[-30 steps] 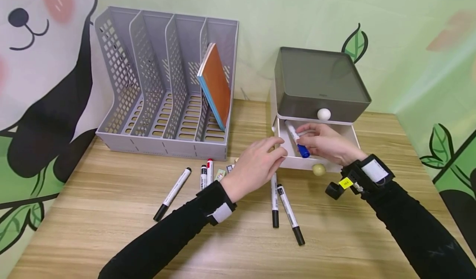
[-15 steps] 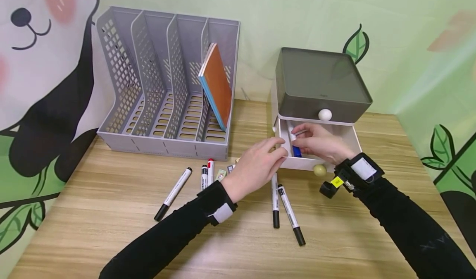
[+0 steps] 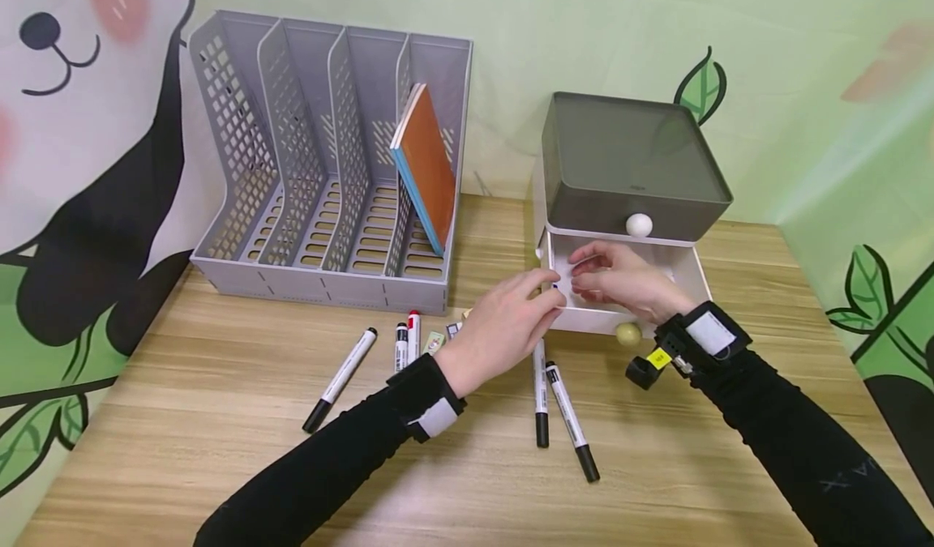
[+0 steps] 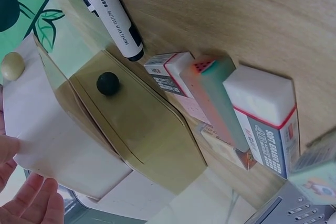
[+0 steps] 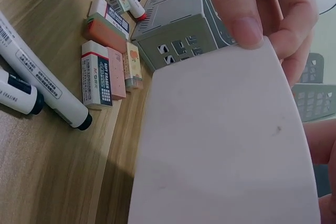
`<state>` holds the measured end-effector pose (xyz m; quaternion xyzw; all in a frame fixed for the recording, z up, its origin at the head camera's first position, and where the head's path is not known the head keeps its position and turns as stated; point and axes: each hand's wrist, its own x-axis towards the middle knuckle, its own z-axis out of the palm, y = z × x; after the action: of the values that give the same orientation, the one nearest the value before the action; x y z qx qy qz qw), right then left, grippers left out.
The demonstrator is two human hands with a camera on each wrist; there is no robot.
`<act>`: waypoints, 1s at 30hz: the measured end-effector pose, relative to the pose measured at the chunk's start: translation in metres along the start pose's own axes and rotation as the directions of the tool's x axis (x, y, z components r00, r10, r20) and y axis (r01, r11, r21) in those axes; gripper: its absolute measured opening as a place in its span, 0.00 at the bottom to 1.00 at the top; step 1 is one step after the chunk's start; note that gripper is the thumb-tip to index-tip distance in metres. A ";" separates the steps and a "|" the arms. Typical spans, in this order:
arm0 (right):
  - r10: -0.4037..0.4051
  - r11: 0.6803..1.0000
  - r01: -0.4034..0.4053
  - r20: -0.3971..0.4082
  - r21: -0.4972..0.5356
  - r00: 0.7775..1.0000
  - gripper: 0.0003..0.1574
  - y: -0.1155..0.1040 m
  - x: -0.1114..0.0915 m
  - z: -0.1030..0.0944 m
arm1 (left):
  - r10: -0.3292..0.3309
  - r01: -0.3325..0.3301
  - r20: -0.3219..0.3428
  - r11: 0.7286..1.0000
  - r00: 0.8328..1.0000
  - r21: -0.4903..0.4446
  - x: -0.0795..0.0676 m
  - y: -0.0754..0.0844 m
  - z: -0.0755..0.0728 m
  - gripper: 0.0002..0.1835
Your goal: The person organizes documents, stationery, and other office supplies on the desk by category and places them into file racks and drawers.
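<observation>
In the head view my left hand [image 3: 503, 324] grips the front left corner of the pulled-out white drawer [image 3: 591, 320]; thumb and fingers also show at that corner in the right wrist view. My right hand [image 3: 620, 275] is inside the drawer, fingers loosely bent, with nothing visible between them. A tiny blue spot of the marker [image 3: 555, 286] shows by the drawer's left wall, the rest hidden by my left fingers and the wall. The drawer has a cream knob [image 3: 628, 335] and sits below a dark grey top drawer [image 3: 635, 166] with a white knob.
Black-capped markers [image 3: 339, 381] lie on the wooden table, plus a red-capped marker [image 3: 413, 335]. Several erasers [image 4: 268, 119] stand close beside the drawer unit, whose lower olive drawer [image 4: 131, 114] has a black knob. A grey file rack [image 3: 328, 279] holds orange-covered books [image 3: 426, 170].
The blue-capped marker has gone from my right fingers down into the drawer by its left wall. My right hand has shifted slightly left and let go. My left hand has stayed at the corner.
</observation>
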<state>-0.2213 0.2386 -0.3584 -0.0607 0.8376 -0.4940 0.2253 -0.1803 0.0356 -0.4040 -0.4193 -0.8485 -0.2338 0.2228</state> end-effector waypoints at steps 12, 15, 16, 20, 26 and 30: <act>-0.307 0.939 0.269 -0.175 -0.214 0.935 0.14 -0.004 -0.017 0.014 | -0.012 0.013 0.013 0.999 1.000 -0.040 -0.004 0.001 -0.007 0.12; -0.417 0.893 0.345 -0.243 -0.288 0.876 0.11 -0.006 -0.024 0.020 | -0.032 0.032 -0.004 0.998 0.999 -0.059 -0.007 0.000 -0.013 0.12; -0.445 0.882 0.368 -0.265 -0.294 0.855 0.10 -0.006 -0.027 0.022 | -0.041 0.040 -0.008 0.997 0.999 -0.062 -0.009 0.000 -0.015 0.12; -0.528 0.845 0.440 -0.346 -0.304 0.775 0.08 -0.009 -0.039 0.031 | -0.084 0.083 -0.019 0.995 0.996 -0.051 -0.016 -0.001 -0.027 0.12; -0.624 0.780 0.504 -0.398 -0.370 0.673 0.11 -0.010 -0.049 0.054 | -0.151 0.151 -0.025 0.988 0.988 -0.011 -0.031 -0.005 -0.043 0.14; -0.664 0.746 0.534 -0.391 -0.398 0.637 0.12 -0.010 -0.053 0.071 | -0.216 0.216 -0.003 0.976 0.976 0.012 -0.043 -0.008 -0.055 0.16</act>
<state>-0.1441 0.1937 -0.3627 -0.2317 0.8510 -0.4304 -0.1919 -0.1537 -0.0271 -0.3864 -0.3230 -0.8903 -0.2516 0.1992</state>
